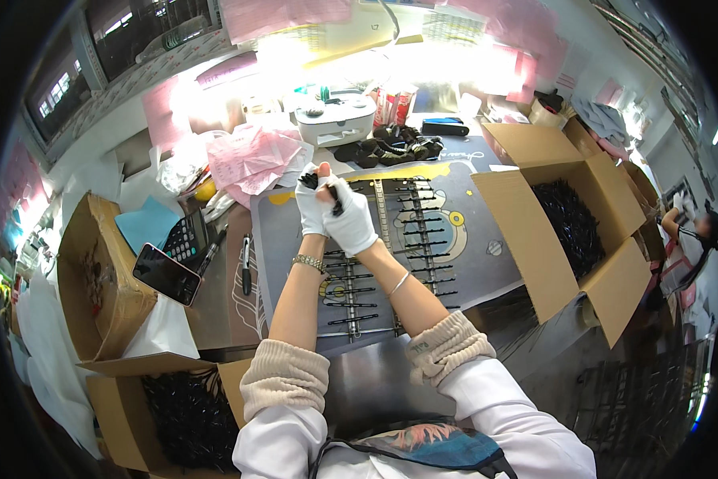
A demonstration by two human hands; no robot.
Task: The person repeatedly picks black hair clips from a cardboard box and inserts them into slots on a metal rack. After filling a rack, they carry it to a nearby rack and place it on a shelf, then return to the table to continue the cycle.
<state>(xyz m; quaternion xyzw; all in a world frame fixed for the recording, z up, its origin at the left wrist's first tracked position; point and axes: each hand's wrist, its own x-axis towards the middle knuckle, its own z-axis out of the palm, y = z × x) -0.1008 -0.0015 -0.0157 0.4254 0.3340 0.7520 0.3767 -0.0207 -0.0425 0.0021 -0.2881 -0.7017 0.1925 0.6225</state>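
Note:
Both hands wear white fingerless gloves and meet above the left part of a grey printed mat. My left hand is closed, with a small black piece showing at its fingers. Against it, my right hand is also closed, around another small black piece. Their exact kind is too small to tell. Beneath and beside my hands lies a rack of metal strips, with slender black pieces set crosswise in rows. My right wrist and forearm cover part of it.
An open carton of slender black pieces stands right; another carton sits lower left. Left are a worn box, phone, calculator and marker. Behind stand a white machine and black bundles. Another person is far right.

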